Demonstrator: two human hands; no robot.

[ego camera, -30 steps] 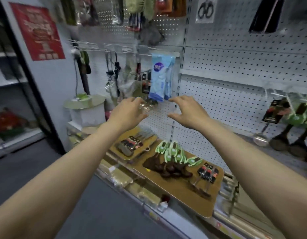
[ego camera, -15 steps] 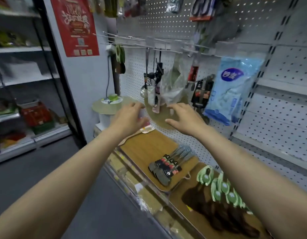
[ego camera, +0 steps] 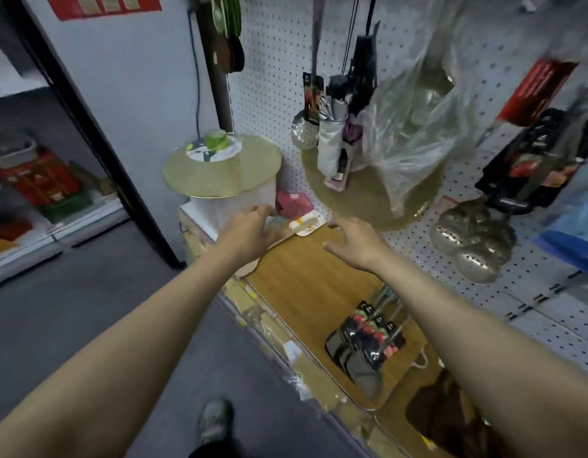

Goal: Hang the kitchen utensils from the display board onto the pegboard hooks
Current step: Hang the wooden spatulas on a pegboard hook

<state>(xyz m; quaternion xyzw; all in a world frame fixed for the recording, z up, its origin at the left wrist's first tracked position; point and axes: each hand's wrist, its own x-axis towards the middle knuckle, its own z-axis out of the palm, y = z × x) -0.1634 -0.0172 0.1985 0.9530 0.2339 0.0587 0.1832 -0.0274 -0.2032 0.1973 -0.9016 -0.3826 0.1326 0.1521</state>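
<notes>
Fingers of both hands spread above wooden display board, labels unreadable

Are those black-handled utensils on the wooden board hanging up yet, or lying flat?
Lying flat. The utensils rest side by side on the board, and neither hand touches them.

A wooden display board lies flat on the shelf in front of the pegboard, with packaged utensils lying on its near right part. The left hand and right hand reach side by side over the board's far end. Left of the board stands a lidded container; skimmers hang on the pegboard to the right.
</notes>
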